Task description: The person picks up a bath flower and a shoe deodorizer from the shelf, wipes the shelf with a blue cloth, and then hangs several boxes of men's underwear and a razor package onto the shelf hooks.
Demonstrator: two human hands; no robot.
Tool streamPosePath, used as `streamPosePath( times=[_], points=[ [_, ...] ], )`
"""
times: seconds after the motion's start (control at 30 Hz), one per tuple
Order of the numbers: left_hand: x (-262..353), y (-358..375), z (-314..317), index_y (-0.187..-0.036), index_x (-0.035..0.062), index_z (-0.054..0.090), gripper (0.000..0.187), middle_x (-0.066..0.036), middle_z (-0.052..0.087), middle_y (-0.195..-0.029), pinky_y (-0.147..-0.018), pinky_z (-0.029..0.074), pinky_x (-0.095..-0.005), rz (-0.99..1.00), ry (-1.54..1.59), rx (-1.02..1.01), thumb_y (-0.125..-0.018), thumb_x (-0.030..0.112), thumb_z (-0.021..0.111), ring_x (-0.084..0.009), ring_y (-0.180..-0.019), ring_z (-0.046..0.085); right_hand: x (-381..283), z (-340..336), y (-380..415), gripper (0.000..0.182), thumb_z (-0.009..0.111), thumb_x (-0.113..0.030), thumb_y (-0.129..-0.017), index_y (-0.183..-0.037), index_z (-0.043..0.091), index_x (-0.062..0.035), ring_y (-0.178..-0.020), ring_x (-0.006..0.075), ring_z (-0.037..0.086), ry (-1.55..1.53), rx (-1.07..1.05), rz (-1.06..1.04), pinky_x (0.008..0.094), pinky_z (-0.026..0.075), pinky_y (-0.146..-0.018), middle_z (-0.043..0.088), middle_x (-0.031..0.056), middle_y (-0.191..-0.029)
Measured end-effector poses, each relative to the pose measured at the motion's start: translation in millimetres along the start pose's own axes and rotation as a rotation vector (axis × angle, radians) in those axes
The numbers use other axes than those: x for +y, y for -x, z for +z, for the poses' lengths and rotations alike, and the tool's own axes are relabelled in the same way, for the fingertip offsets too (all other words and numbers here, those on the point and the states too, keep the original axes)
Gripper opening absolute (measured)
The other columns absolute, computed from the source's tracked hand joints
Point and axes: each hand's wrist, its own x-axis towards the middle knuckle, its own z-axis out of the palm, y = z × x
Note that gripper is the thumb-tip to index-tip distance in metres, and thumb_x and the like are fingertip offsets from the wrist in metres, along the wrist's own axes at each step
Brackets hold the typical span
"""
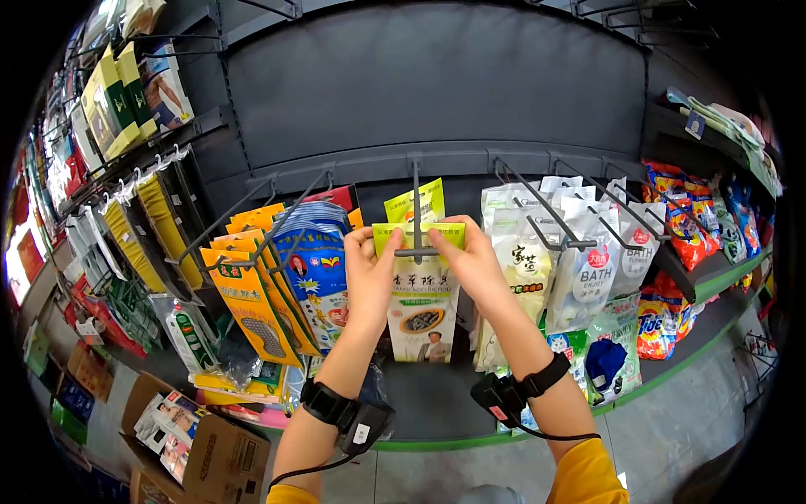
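A green-and-white packet (424,323) with an oval picture and a person printed on it hangs upright at a metal display hook (416,197). My left hand (367,273) is closed on its upper left edge, thumb on the front. Opposite it, my right hand (472,260) pinches the upper right edge. Their thumbs sit either side of the hook's end crossbar. Behind stands another yellow-green packet (428,202), partly hidden by the front one.
Orange insole packets (256,307) and blue packets (315,265) hang on the left. To the right are white bath packets (588,277) and detergent bags (659,323). More hooks (558,231) jut forward. An open cardboard box (222,458) stands at lower left.
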Motion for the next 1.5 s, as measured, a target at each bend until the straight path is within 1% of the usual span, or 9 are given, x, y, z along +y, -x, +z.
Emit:
streamPosePath(
  times=[0.33,0.43,0.63,0.73,0.87,1.0,1.07,1.17,1.5],
  points=[
    [-54.6,-22.8,-2.4,-0.108,0.0027,0.041,0.034,-0.014,0.038,-0.122,-0.095,0.03,-0.0307,0.12,-0.161,-0.119,-0.078,0.005,0.058,-0.0226,-0.114,0.039,23.0,13.3,-36.7,0.029,0.056,-0.024,-0.082,-0.094,0.049,0.0018,-0.083,0.0325,0.058,0.061,0.086,-0.016,0.0359,0.044,-0.071,0.06,0.0193,-0.086],
    [-67.4,-27.2,-7.7,-0.116,0.0057,0.037,0.041,-0.006,0.049,-0.105,-0.064,0.044,-0.0202,0.192,-0.352,-0.134,-0.081,0.015,0.058,-0.0106,-0.088,0.051,25.0,14.1,-37.5,0.028,0.057,-0.023,-0.081,-0.093,0.049,0.0013,-0.087,0.0339,0.057,0.078,0.119,-0.001,0.0367,0.043,-0.073,0.06,0.0204,-0.089],
    [-44.5,37.5,-23.1,-0.121,0.0031,0.041,0.047,-0.018,0.022,-0.138,-0.102,0.019,-0.0318,0.298,-0.414,-0.19,-0.08,0.013,0.059,-0.0254,-0.13,0.019,33.5,17.0,0.6,0.062,0.063,-0.017,-0.076,-0.123,0.03,0.0056,-0.116,0.0318,0.035,0.271,0.285,-0.356,0.0347,0.028,-0.096,0.033,0.0223,-0.125],
    [-41.5,98.1,-61.3,-0.112,0.0021,0.049,0.036,-0.012,0.052,-0.112,-0.089,0.038,-0.0278,0.0,-0.402,-0.359,-0.08,0.016,0.06,-0.0174,-0.104,0.05,14.0,28.7,55.6,0.047,0.06,-0.01,-0.077,-0.115,0.036,0.0031,-0.103,0.0269,0.041,0.271,0.281,-0.343,0.0329,0.032,-0.09,0.038,0.0167,-0.112],
    [-80.9,156.3,-148.9,-0.087,-0.0007,0.058,0.023,-0.007,0.06,-0.079,-0.064,0.044,-0.0241,-0.367,-0.683,-0.4,-0.079,0.02,0.063,-0.01,-0.069,0.053,33.6,52.6,110.5,0.013,0.059,-0.006,-0.077,-0.087,0.052,-0.0011,-0.055,0.0099,0.049,0.036,0.041,-0.317,0.0226,0.041,-0.055,0.052,0.0032,-0.062],
    [-132.8,181.8,-251.1,-0.084,-0.0034,0.055,0.043,-0.016,0.058,-0.077,-0.064,0.045,-0.0326,-0.189,-1.04,-0.113,-0.07,0.035,0.068,-0.0263,-0.071,0.057,55.5,94.5,158.9,0.011,0.061,-0.011,-0.077,-0.074,0.057,-0.0011,-0.042,0.0087,0.049,0.066,-0.284,-0.161,0.0244,0.038,-0.041,0.055,0.0064,-0.054],
    [-168.0,195.0,-303.8,-0.094,-0.0065,0.05,0.064,-0.022,0.053,-0.093,-0.076,0.042,-0.0368,-0.279,-1.098,-0.087,-0.063,0.045,0.071,-0.0314,-0.09,0.051,83.8,119.7,176.4,0.016,0.056,-0.019,-0.08,-0.077,0.059,-0.0034,-0.05,0.0195,0.057,0.134,-0.52,0.029,0.0295,0.044,-0.049,0.057,0.0115,-0.057],
    [-176.2,200.6,-328.5,-0.125,-0.0083,0.019,0.12,-0.027,0.03,-0.122,-0.095,0.03,-0.0412,-0.763,-1.133,0.011,-0.043,0.06,0.075,-0.037,-0.115,0.031,135.9,154.4,198.3,0.02,0.053,-0.015,-0.082,-0.091,0.058,0.0016,-0.059,0.0124,0.059,0.157,-0.795,0.243,0.0253,0.047,-0.055,0.063,0.0097,-0.07],
    [-190.9,209.1,-344.0,-0.134,-0.0007,-0.005,0.14,-0.025,0.016,-0.134,-0.1,0.021,-0.0465,-0.86,-1.195,-0.124,-0.037,0.058,0.077,-0.0424,-0.122,0.021,201.3,198.1,235.2,0.037,0.058,-0.025,-0.077,-0.103,0.055,0.0011,-0.076,0.0249,0.061,0.446,-0.925,0.376,0.0317,0.047,-0.069,0.063,0.0144,-0.086]
  ],
)
